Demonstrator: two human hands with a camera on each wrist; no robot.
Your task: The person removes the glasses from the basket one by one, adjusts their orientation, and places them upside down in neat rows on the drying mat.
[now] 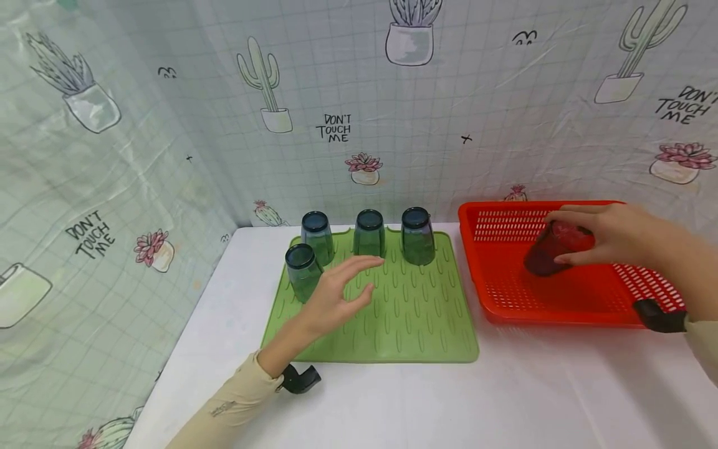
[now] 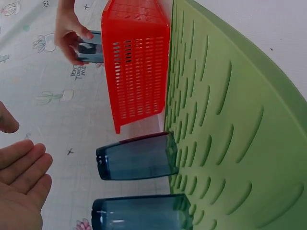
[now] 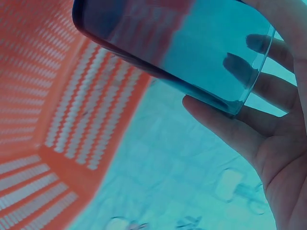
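Observation:
My right hand point(image 1: 619, 236) grips a bluish drinking glass point(image 1: 543, 254) inside the red basket point(image 1: 561, 317), thumb on one side and fingers on the other. The glass leans at a slant, and its end point(image 3: 103, 24) away from the palm points into the basket. My left hand point(image 1: 333, 300) hovers over the green drying mat point(image 1: 392, 340), fingers extended and thumb apart, holding nothing. Several blue-green glasses stand on that mat: one point(image 1: 303, 271) just behind the left hand, another point(image 1: 317, 238) behind it, then one point(image 1: 369, 234) at the back middle and one point(image 1: 417, 237) further right.
Mat and basket sit side by side on a white table point(image 1: 392, 405), with the basket on the right. A patterned sheet point(image 1: 336, 68) rises behind them and along the left side. Black straps point(image 1: 300, 379) are on both wrists.

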